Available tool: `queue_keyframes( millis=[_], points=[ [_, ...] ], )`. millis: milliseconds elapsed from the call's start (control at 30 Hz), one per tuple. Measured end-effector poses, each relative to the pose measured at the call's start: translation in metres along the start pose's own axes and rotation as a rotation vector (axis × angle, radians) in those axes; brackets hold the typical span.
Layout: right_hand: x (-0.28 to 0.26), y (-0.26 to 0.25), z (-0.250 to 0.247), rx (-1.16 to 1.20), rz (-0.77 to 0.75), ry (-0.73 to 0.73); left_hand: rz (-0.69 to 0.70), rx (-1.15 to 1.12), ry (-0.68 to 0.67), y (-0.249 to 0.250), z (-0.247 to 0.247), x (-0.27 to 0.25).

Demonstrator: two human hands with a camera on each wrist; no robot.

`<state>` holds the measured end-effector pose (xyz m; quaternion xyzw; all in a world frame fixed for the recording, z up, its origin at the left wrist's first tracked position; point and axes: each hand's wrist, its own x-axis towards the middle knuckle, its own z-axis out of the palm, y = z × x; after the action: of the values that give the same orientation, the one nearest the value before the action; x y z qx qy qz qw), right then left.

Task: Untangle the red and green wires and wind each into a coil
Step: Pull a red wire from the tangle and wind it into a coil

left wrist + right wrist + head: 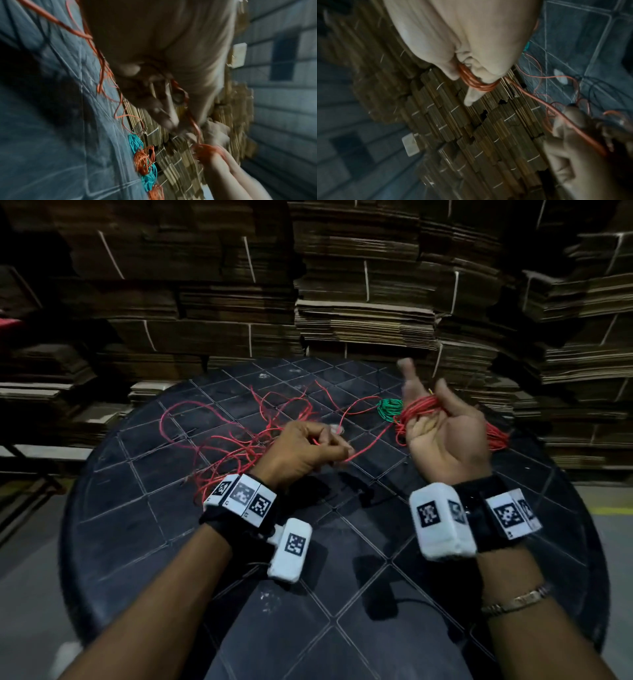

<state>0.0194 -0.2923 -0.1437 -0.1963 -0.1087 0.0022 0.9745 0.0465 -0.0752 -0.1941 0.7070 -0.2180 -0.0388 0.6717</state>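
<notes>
**Red wire half wound, green already coiled**

The red wire [260, 436] is being wound around the right hand [445, 436], which is held palm up above the table [171, 542]. Several turns are seen looped over the palm and between thumb and fingers, which are only loosely bent around the bundle; the forefinger is stretched out. From that bundle a single strand runs down and across to the left hand [305, 450], where it is pinched between thumb and curled fingers just above the table.

The green wire [389, 407] is seen as a small compact coil lying on the table just beyond the right hand, apart from the loose red loops. Its share of the task is judged to be finished, and the two wires appear to be separated.

A good deal of red wire is left: loose, crossing loops are spread over the far left part of the table, behind the left hand. These remain to be drawn in and wound before the red coil can be laid down. Stacked cardboard [363, 302] is seen behind the table.
</notes>
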Motion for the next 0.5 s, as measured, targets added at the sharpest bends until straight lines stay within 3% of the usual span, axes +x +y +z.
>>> queue_keyframes(
  millis=[133, 200, 367, 500],
  points=[
    [0.004, 0.027, 0.001, -0.494, -0.040, 0.184, 0.065, -0.026, -0.101, 0.007, 0.007, -0.006],
    [0.003, 0.038, -0.001, -0.771, -0.005, 0.227, 0.088, -0.057, -0.081, 0.012, 0.005, -0.007],
    [0.000, 0.048, -0.009, -1.312, 0.335, 0.132, 0.120, -0.146, 0.004, 0.018, -0.004, -0.006],
    [-0.006, 0.053, -0.001, -1.361, 0.401, -0.027, 0.157, -0.166, 0.067, 0.013, -0.007, -0.002]
  ],
)
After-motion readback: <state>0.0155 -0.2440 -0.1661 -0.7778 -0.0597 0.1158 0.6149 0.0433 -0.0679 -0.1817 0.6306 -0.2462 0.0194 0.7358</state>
